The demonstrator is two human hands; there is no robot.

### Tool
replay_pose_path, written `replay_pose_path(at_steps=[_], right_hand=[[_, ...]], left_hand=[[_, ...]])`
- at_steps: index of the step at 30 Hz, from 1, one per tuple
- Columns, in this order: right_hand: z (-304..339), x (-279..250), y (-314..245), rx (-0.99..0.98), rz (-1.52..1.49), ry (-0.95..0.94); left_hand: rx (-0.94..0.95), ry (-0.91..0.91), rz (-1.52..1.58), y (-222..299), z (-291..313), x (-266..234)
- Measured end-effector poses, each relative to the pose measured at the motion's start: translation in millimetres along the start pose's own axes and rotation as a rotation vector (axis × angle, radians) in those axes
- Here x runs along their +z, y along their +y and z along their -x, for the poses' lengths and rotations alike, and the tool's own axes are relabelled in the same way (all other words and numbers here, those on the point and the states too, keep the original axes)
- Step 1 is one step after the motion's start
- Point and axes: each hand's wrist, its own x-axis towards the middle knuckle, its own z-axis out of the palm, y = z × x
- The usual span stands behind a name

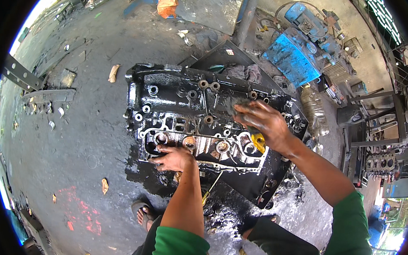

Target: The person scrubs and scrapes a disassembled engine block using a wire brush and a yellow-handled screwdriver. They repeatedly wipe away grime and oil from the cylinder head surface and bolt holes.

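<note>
An oily metal cylinder head (205, 148), with round ports and a pale machined face, lies in front of me. Behind it stretches a long black, oil-coated engine part (164, 90). My left hand (174, 158) rests on the cylinder head's near left portion, fingers stretched out and apart. Over the right side of the parts, my right hand (265, 123) is closed on a dark, wet rag (234, 105). Just beneath that hand shows a yellow object (258, 143); its kind is partly hidden. A thin screwdriver-like tool with a yellow handle (205, 198) leans at the near edge.
A black tray (245, 190) extends under the parts, and crumpled cloth (245, 72) lies behind them. At the far right stands a blue machine (293, 56) with a motor. Beside it lies a clear plastic bottle (314, 109). A metal rack (378, 142) stands farther right. Oil wets the floor (224, 233) near my feet.
</note>
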Motion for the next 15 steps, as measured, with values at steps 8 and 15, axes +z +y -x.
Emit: replay_pose_path(at_steps=[8, 15], right_hand=[[-39.1, 31.3, -6.6, -0.080, 0.145, 0.028], [-82.0, 7.0, -22.5, -0.072, 0.193, -0.258]], left_hand=[[0.017, 0.012, 0.013, -3.2, 0.2, 1.5], [0.008, 0.002, -0.026, -3.4, -2.9, 2.8]])
